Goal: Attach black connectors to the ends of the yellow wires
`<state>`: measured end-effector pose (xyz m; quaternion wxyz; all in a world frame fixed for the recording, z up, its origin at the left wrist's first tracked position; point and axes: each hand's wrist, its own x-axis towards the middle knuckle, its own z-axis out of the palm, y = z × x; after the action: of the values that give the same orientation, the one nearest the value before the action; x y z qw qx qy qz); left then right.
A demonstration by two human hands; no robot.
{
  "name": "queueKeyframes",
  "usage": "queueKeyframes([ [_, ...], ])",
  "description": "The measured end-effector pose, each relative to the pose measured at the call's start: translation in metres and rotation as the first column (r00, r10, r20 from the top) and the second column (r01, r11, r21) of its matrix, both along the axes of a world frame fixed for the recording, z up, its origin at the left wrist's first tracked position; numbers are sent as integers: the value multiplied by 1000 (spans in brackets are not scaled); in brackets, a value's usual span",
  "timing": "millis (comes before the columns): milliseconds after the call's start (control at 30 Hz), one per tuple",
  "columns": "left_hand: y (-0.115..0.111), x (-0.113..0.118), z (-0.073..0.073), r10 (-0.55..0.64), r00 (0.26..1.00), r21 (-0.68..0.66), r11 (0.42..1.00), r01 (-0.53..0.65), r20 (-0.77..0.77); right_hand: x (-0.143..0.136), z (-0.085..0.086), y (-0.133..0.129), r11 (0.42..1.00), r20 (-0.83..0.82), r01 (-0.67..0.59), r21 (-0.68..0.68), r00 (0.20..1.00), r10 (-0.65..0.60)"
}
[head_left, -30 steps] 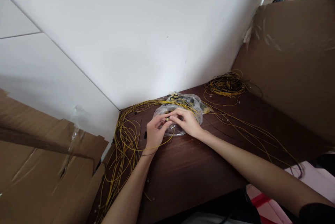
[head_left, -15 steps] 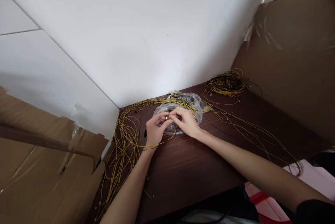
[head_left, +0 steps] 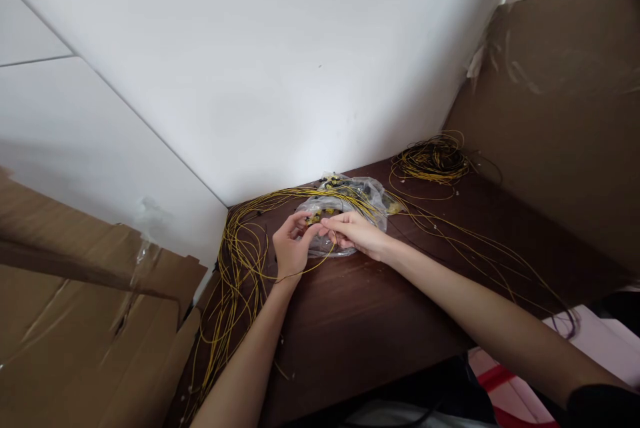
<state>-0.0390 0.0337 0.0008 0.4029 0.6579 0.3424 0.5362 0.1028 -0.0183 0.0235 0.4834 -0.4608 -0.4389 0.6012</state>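
Note:
Both of my hands meet over a clear plastic bag (head_left: pixel 373 198) holding small yellow and black parts. My left hand (head_left: pixel 291 247) curls its thumb and fingers around something tiny at the fingertips. Small yellow parts (head_left: pixel 314 219) show there, but I cannot tell which are held and which lie in the bag behind. My right hand (head_left: pixel 359 231) is closed, thumb against fingers, with a thin yellow wire (head_left: pixel 317 267) running into it. That wire passes across my left wrist. The wire's tip is hidden by my fingers.
Loose yellow wires (head_left: pixel 240 248) spread along the left of the dark brown tabletop (head_left: pixel 360 321). A coiled bundle (head_left: pixel 433 158) of yellow and black wire lies at the back right. Cardboard boxes (head_left: pixel 560 115) flank both sides, and a white wall (head_left: pixel 300 81) stands behind.
My left hand has moved slightly left and down. The right hand has turned, its lower fingers now showing beneath, and the fingertips of both hands sit a little differently. The wire now curves up to the right hand.

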Motion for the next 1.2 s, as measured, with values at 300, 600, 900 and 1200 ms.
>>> queueKeyframes([
  [300,3,0,4,51,996,-57,997,-47,78,8,17,-4,998,-433,40,58,901,-11],
  [600,-2,-1,8,51,997,-51,998,-48,65,11,10,1,996,-769,-53,78,632,94],
  [900,7,-7,8,146,984,-72,988,-139,104,32,35,-9,985,-858,-2,174,491,153],
  [1200,1,-14,20,190,977,-11,982,-190,98,37,57,-61,970,-662,0,243,731,166],
])
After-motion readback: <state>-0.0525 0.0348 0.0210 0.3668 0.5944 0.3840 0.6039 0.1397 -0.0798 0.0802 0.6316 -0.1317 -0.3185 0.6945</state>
